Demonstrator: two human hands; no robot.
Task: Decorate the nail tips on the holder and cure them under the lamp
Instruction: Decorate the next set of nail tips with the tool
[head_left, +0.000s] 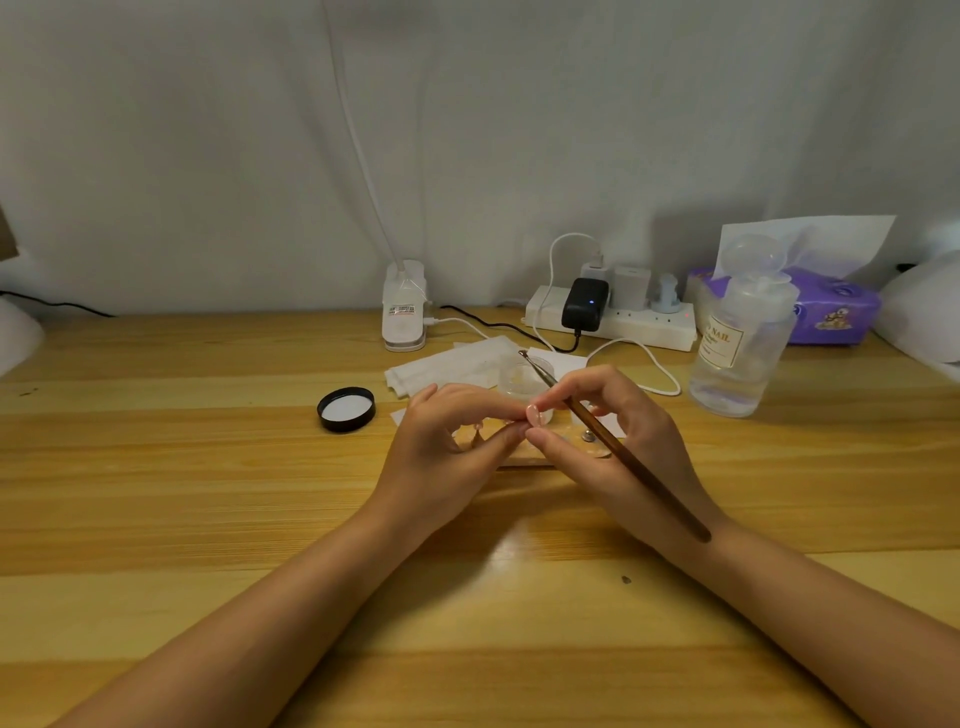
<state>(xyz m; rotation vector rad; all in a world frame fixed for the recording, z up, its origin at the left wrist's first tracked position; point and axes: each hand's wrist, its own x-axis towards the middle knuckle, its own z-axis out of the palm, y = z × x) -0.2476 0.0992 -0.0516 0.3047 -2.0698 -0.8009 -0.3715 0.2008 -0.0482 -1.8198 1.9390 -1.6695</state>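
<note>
Head view: both hands — left (447, 441), right (602, 431) with brush (613, 441) — pinched one nail tip (533, 414); decoration seemed underway, curing not yet done.

My table (208, 467) is pale varnished wood, glossy where the light hits just below my wrists. The brush (618, 452) I hold has a smooth, translucent amber handle and a metal ferrule. Left of it lies a black plastic lid (346, 409); right stands a clear plastic bottle (740, 345) with a paper label.
</note>
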